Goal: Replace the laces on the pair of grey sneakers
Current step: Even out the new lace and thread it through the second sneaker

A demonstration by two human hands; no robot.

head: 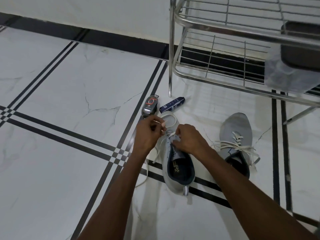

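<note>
Forearms reach in from the bottom edge and meet over the nearer grey mesh sneaker with the dark navy lining [179,168], which sits on the white marble-look floor tiles with black inlay stripes [72,94]. Its long axis runs away from the person, heel tab nearest and pale rubber toe cap farthest, so the eyelet rows climb straight ahead between the two hands.

At the throat of that shoe the right hand [187,140] has its fingers curled down onto the eyelet strip and tongue, pinching or pinning the upper there; whether it also catches the lace I cannot tell. The left hand [149,131] sits just left of the toe end — fingers curled, pinching the flat off-white cotton lace [160,149] near its stiff tip, which pokes out toward the toe cap. The slack of that lace trails down the shoe's left side and loops loosely across the tile. The lace tip lies left of and slightly beyond the eyelets, so threading looks to be a short inward move by the left hand while the right steadies the upper.

To the right, well apart, lies the second grey mesh sneaker [236,135] — toe also pointing away, its flat off-white laces crossed through the eyelets with loose ends sprawled over the opening.

Beyond the worked shoe lie a dark oval shoe-polish sponge case [150,105] and a navy cylindrical spray can [172,104] on its side, near the leg of a chromed wire shoe rack [225,77].
</note>
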